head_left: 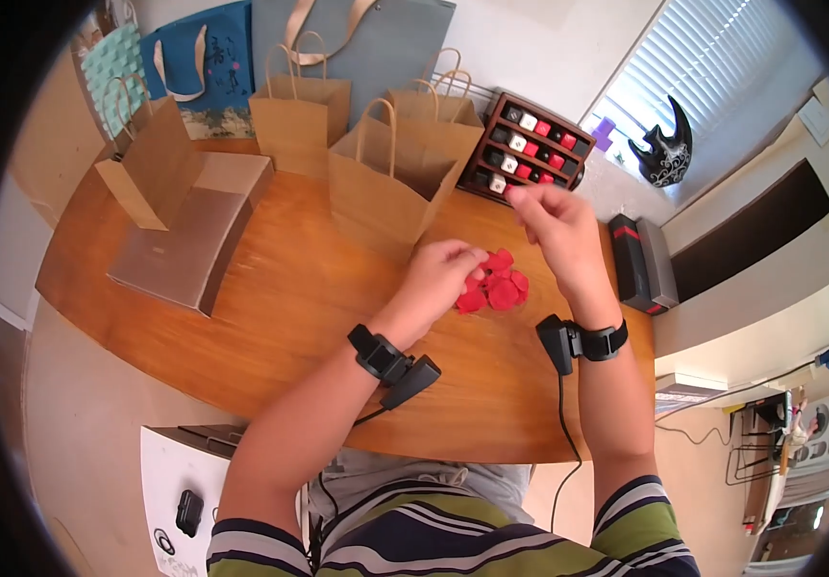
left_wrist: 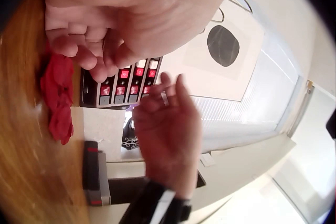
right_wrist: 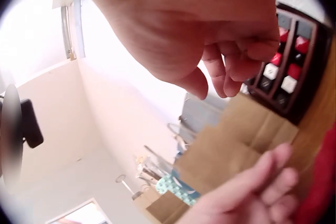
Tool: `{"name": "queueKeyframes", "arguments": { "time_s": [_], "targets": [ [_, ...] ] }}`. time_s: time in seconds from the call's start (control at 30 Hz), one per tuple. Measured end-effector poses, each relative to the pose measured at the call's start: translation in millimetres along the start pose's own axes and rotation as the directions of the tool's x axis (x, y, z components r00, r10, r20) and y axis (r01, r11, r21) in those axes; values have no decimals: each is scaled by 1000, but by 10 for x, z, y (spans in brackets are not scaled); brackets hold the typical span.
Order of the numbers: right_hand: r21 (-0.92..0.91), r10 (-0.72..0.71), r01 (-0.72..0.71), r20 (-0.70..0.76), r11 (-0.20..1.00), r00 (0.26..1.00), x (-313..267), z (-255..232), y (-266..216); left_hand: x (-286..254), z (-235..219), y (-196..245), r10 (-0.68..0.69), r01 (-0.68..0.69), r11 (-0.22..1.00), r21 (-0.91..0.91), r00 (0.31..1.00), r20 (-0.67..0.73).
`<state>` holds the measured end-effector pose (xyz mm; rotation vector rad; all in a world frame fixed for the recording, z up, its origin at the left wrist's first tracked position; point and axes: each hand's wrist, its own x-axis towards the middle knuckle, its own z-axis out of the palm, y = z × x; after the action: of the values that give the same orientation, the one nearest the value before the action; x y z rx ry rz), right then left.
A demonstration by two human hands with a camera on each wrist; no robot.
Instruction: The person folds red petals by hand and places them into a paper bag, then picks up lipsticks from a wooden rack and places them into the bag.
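Note:
Red petal-like pieces [head_left: 503, 288] [left_wrist: 59, 98] lie in a loose pile on the wooden table. My left hand [head_left: 438, 284] [left_wrist: 126, 29] is over the pile's left side, fingers loosely bent; nothing shows in its grasp, and contact with the pieces is unclear. Raised to the right of it, my right hand [head_left: 563, 236] [right_wrist: 210, 40] has its fingertips in front of the lower edge of a dark rack [head_left: 527, 149] with red, white and black cubes. In the right wrist view its fingers are relaxed and bent, with a gap beside the thumb and no object visible there.
Brown paper bags [head_left: 390, 178] stand behind my left hand, with larger blue and grey bags against the wall. A flat box [head_left: 179, 236] with another paper bag on it is at the left. Narrow dark boxes [head_left: 637, 264] stand at the right edge, below a black horned ornament [head_left: 666, 154].

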<state>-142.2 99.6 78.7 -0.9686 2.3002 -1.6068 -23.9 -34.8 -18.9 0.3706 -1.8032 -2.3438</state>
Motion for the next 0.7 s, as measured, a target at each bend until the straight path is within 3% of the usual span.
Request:
{"name": "queueKeyframes", "arguments": {
  "time_s": [0.1, 0.23, 0.43, 0.53, 0.63, 0.7],
  "targets": [
    [-124, 181, -177, 23, 976, 983, -242, -242, 558, 10, 15, -21, 1, -1, 1000, -21, 1000, -21],
    [-183, 203, -189, 56, 965, 978, -549, -370, 952, -11, -16, 58, -21, 19, 999, -38, 999, -38],
    [-248, 198, -155, 162, 956, 967, -651, -297, 686, -21, -25, 117, -72, 73, 997, 18, 996, -52],
    [-130, 143, -121, 173, 984, 974, -696, -251, 751, -11, -42, 114, -65, 66, 997, 28, 997, -35],
    [-268, 97, -45, 182, 962, 979, -706, -285, 809, -1, -38, 110, -70, 71, 996, 51, 997, -12],
    [-244, 114, -70, 168, 967, 979, -704, -303, 848, -5, -17, 104, -85, 85, 995, 45, 996, -2]
  ]
}}
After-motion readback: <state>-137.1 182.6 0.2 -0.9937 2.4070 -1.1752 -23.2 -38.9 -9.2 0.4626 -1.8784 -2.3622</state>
